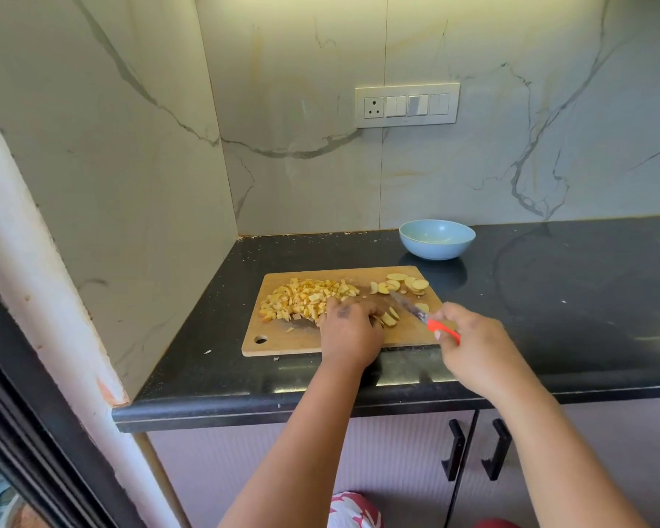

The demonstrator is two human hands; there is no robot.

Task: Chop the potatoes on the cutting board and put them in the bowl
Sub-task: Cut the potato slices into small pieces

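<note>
Potatoes (308, 299) diced on board (279, 342) | left hand (349, 333) fingers pressing strips (389, 319) | right hand (473, 337) gripping knife (422, 316)

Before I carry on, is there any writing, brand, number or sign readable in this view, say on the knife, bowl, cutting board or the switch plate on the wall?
None can be read.
Knife: orange handle and blade show no legible marking.
Bowl: plain light blue, no text.
Cutting board: bare wood, no text.
Switch plate: a socket and switches, no legible lettering; any fine marking is too small to tell.
</note>
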